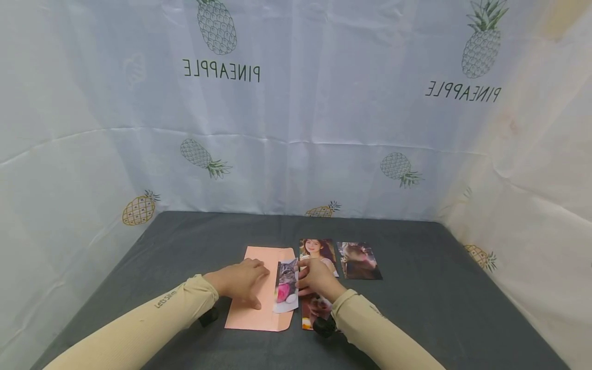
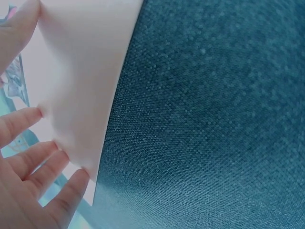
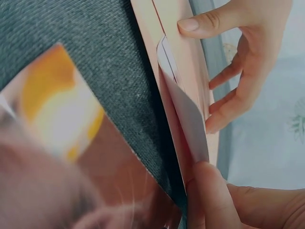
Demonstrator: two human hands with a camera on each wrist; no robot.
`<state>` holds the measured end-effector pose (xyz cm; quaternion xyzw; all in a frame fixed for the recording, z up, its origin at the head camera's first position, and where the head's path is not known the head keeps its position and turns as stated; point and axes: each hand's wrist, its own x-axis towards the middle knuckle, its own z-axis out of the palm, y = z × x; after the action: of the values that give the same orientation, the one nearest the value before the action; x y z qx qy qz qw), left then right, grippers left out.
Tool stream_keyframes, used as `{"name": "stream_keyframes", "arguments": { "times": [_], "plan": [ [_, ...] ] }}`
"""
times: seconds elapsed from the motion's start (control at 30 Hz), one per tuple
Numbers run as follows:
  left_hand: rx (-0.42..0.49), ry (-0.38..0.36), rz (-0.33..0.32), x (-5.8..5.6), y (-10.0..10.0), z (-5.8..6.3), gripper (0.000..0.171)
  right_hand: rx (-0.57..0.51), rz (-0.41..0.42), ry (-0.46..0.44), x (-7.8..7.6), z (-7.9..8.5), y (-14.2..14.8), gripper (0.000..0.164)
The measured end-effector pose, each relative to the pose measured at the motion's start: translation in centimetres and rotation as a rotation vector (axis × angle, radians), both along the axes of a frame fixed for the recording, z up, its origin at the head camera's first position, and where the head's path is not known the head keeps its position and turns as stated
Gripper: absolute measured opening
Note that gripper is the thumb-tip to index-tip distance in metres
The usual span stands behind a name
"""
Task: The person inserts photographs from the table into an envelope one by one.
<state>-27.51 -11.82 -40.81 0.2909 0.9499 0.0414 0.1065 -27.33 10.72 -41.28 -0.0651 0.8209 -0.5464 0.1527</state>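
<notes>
As I view it remotely: one cat photo (image 1: 287, 288), at pink envelope (image 1: 250, 319)'s three-o'clock side, long axis twelve-to-six; right hand (image 1: 319, 280), nearer, pinching its edge; left hand (image 1: 239, 281), fingers relaxed, resting on envelope.

Under the grip of the right hand (image 1: 320, 280), we lose part of the edge of a glossy grey-cat photograph (image 1: 287, 282). Just beyond the grip, a glossy rectangular portrait photograph (image 1: 316, 248) is partly covered; nearer than it, a black rounded wrist camera (image 1: 325, 327) hides a corner of a blurred, glossy reddish-brown photograph (image 1: 316, 308).
</notes>
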Motion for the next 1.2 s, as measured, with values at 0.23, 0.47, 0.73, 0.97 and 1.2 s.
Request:
{"name": "stream_keyframes", "arguments": {
  "times": [0.23,0.47,0.73,0.97,1.2],
  "plan": [
    [-0.003,-0.010,0.009,0.0,0.0,0.0,0.078,0.051,-0.012,0.005,-0.1,0.1,-0.7,0.045],
    [-0.007,-0.006,0.003,-0.1,0.0,-0.1,0.078,0.043,-0.011,0.014,0.0,0.0,-1.1,0.048],
    [0.001,-0.012,0.006,-0.2,-0.1,-0.1,0.077,0.024,-0.006,0.018,0.2,0.1,-1.5,0.047],
    [0.005,-0.013,0.005,-0.3,-0.1,-0.2,0.078,0.001,0.000,0.025,0.4,0.1,-1.7,0.056],
    [0.011,-0.015,-0.007,-0.3,-0.1,-0.2,0.078,-0.034,0.002,0.025,0.3,0.0,-1.9,0.057]
  ]
}}
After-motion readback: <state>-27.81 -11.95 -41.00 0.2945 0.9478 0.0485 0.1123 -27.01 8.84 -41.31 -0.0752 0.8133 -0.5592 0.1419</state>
